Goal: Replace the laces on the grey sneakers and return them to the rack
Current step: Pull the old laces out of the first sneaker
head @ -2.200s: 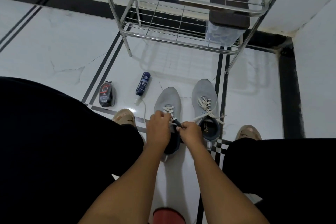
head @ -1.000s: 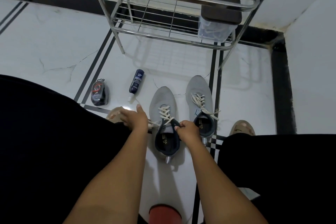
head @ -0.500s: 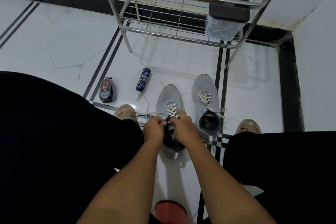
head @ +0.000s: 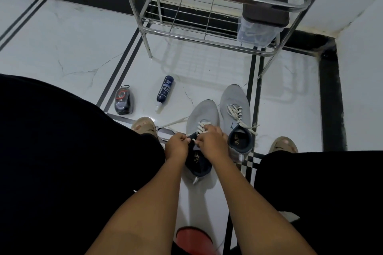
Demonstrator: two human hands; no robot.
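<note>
Left fingers: the fingers (head: pixel 187 140) of the left hand (head: pixel 177 147) are curled and pinch the white lace (head: pixel 202 128) at the left edge of the shoe's throat, beside the dark tongue.
Right fingers: the fingers (head: pixel 209 130) of the right hand (head: pixel 213 141) are bent over the lacing of the same shoe; they seem to grip the lace, but the hand hides the contact itself.
Left sneaker: the grey left sneaker (head: pixel 204 114) stands on the floor (head: pixel 72 51) under both hands, toe toward 12 o'clock; white crossings show above the fingers.
Loose end: one end of the lace runs out over the floor toward 9 o'clock from this shoe.
Right sneaker: the grey right sneaker (head: pixel 234 97) stands just beside it at 3 o'clock, touching or nearly so; it is laced, with ends hanging to the right.
Rack: the metal rack (head: pixel 207 33) stands at 12 o'clock from the shoes, well apart; a clear box with dark lid (head: pixel 263 12) sits on its lower shelf, right side.
Bottle: a dark blue bottle (head: pixel 165 91) lies on the floor at 10 o'clock from the left sneaker.
Sponge case: a black shoe-shine case (head: pixel 123 100) lies left of the bottle.
Feet: a sandalled foot (head: pixel 144 127) at 9 o'clock, another (head: pixel 283 145) at 3 o'clock of the shoes.
</note>
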